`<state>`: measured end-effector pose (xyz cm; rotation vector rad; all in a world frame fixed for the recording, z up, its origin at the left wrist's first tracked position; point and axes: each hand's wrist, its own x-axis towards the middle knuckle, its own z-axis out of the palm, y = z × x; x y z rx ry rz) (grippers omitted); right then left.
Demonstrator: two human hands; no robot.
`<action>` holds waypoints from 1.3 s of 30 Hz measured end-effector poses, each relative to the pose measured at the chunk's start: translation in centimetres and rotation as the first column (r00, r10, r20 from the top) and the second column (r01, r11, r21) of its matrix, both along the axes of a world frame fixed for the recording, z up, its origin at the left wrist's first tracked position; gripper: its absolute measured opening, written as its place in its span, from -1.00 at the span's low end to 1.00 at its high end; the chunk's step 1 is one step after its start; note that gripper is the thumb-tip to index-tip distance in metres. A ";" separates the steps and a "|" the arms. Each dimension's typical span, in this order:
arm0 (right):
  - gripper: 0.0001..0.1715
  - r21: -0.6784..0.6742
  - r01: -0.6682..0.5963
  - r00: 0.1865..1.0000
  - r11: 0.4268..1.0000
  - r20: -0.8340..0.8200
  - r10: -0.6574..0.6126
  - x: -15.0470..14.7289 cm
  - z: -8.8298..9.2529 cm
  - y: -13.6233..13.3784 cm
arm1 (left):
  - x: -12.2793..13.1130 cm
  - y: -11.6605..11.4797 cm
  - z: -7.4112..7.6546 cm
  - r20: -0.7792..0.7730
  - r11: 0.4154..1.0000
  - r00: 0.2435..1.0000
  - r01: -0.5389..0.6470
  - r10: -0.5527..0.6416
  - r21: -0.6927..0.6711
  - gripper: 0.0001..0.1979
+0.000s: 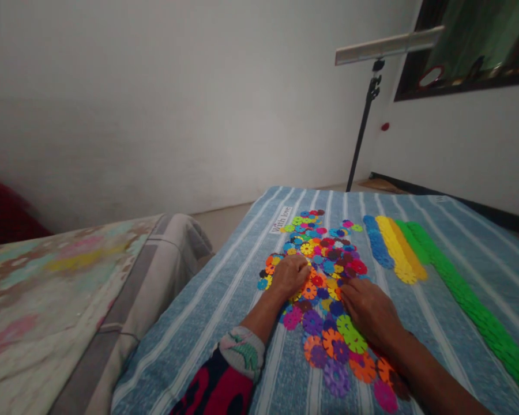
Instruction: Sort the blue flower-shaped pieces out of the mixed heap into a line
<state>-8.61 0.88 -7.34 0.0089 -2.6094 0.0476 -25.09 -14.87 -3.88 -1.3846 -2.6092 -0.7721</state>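
Note:
Flower-shaped plastic discs [312, 322] in many colours lie in a loose, long heap on a striped blue cloth. My left hand [290, 274] rests over the left middle of the heap, its fingers curled in; whatever they may hold is hidden. Just to the right, my right hand [369, 314] reaches into the heap with fingertips pressed together by an orange disc [338, 294]. Whether that disc is gripped cannot be made out. Larger discs, among them a lime-green one [352, 334] and a purple one [336, 377], lie nearest me.
Right of the heap run overlapping rows of sorted discs: blue [378, 245], yellow [397, 253] and a long green row [471, 297]. A cloth-covered surface [64, 300] stands at left. Behind the table rises a black stand [361, 132] with a light bar.

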 end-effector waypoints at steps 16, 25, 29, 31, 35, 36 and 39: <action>-0.78 0.004 -0.022 0.999 1.000 -0.026 0.022 0.2 -0.3 0.2 | 0.2 0.0 0.0 -0.020 1.000 1.000 0.006 -0.007 -0.019 -0.73; -0.84 0.061 0.041 0.999 0.997 -0.011 -0.041 -0.3 0.8 -0.4 | -0.7 0.1 -0.1 -0.023 0.998 0.998 0.051 -0.050 0.022 -0.73; -0.84 0.054 0.065 0.997 0.996 0.024 -0.067 -0.3 1.0 -0.5 | -0.8 0.1 0.0 -0.014 0.999 0.999 0.050 -0.050 0.018 -0.75; -0.84 0.057 0.068 0.997 0.996 0.029 -0.070 -0.2 1.1 -0.6 | -0.9 0.1 0.1 -0.014 0.998 0.998 0.055 -0.055 0.017 -0.75; -0.86 0.055 0.059 0.998 0.997 0.026 -0.061 -0.2 1.1 -0.5 | -0.8 0.1 0.3 -0.009 0.998 0.998 0.064 -0.064 0.022 -0.74; -0.86 0.053 0.056 0.998 0.997 0.026 -0.057 -0.2 1.1 -0.4 | -0.8 0.1 0.3 -0.007 0.998 0.998 0.060 -0.060 0.020 -0.74; -0.84 0.042 0.046 0.999 0.998 0.016 -0.046 -0.2 1.0 -0.3 | -0.8 0.1 0.4 -0.008 0.999 0.999 0.051 -0.051 0.013 -0.72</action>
